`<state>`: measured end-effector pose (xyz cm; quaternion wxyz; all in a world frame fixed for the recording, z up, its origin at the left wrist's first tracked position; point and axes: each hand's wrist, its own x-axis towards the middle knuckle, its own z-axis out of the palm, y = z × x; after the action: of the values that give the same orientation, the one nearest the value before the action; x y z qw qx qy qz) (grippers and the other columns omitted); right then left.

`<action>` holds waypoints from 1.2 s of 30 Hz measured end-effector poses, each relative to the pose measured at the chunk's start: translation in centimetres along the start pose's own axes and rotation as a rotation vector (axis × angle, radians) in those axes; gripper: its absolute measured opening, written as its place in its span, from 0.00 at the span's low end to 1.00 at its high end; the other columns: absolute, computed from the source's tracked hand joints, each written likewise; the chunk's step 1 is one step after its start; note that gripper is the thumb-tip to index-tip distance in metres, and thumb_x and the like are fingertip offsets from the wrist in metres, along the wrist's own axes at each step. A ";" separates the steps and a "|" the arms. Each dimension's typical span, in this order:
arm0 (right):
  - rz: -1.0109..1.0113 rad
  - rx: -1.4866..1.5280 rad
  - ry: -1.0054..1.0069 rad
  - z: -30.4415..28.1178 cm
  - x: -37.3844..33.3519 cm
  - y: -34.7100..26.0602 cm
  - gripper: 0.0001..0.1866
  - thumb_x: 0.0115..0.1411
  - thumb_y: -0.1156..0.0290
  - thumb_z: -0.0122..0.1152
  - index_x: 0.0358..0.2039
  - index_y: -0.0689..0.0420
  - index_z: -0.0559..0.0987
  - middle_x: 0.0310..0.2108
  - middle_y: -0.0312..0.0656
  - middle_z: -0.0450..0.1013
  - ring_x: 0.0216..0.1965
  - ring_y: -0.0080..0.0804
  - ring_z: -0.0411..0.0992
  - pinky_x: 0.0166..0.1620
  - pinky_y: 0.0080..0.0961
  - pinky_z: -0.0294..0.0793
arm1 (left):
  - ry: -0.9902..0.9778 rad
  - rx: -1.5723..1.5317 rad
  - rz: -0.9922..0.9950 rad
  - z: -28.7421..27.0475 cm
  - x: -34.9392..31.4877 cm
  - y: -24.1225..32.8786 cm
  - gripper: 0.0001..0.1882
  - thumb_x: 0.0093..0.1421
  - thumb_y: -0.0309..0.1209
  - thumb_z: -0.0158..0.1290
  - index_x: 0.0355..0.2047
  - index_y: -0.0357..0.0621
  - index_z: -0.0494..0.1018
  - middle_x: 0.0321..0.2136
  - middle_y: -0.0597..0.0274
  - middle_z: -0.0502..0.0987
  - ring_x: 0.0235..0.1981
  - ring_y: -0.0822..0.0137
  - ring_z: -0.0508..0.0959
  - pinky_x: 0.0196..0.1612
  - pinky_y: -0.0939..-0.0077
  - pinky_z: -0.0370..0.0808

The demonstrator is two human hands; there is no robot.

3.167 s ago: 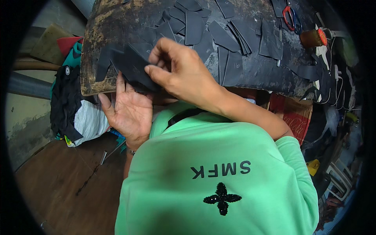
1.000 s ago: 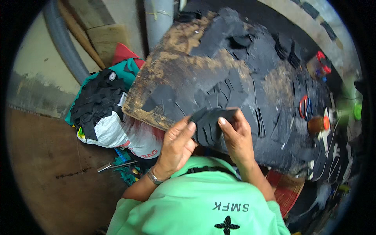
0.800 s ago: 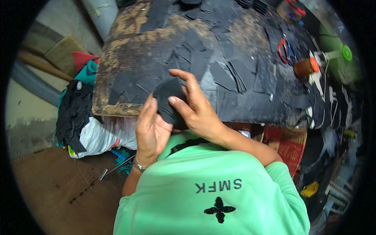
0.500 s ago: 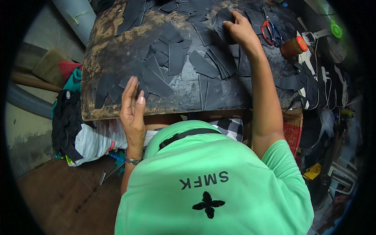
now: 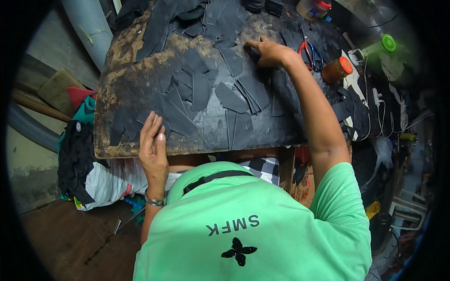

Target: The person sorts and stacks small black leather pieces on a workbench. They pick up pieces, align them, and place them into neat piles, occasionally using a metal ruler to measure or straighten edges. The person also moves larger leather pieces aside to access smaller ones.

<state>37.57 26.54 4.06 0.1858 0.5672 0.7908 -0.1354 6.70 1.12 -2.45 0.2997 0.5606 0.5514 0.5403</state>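
Sorting black cut pieces across worn worktable: many already spread upper centre, small fanned stack mid-frame, more left to lay, by look. Left hand flat at near table edge, fingers straight, together, holding nothing. Right hand upper centre, fingers curled, pressing one piece; grip unclear.

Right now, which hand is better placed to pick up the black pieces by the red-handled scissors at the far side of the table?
The right hand: its arm is stretched out and its fingers already rest on the black pieces near the scissors. The left hand lies flat at the near edge of the table.
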 end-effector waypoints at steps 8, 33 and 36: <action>0.081 0.114 0.074 0.0 -0.7 -1.2 0.41 0.52 0.76 0.55 0.67 0.35 0.59 0.65 0.58 0.55 0.61 0.65 0.62 0.62 0.46 0.66 | 0.047 0.294 0.208 1.5 -0.3 0.6 0.17 0.63 0.19 0.45 0.50 0.31 0.75 0.61 0.40 0.65 0.61 0.44 0.68 0.60 0.56 0.70; 0.125 0.287 0.312 1.9 -3.0 -2.8 0.29 0.57 0.78 0.53 0.59 0.39 0.72 0.63 0.51 0.60 0.61 0.62 0.61 0.60 0.50 0.69 | -0.800 0.056 1.103 4.3 7.9 29.1 0.10 0.62 0.37 0.54 0.40 0.51 0.81 0.34 0.55 0.80 0.24 0.68 0.76 0.31 0.69 0.73; 0.128 0.264 0.309 2.1 -2.7 -2.4 0.32 0.55 0.80 0.53 0.60 0.40 0.70 0.62 0.50 0.61 0.61 0.64 0.61 0.61 0.47 0.69 | -0.877 0.040 1.052 2.7 7.9 29.3 0.10 0.61 0.36 0.55 0.40 0.50 0.81 0.34 0.55 0.80 0.23 0.68 0.75 0.30 0.69 0.72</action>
<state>36.34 22.63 3.36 -0.0054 0.6497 0.7477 -0.1372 16.33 3.01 26.39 0.1825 0.9263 0.0429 0.3267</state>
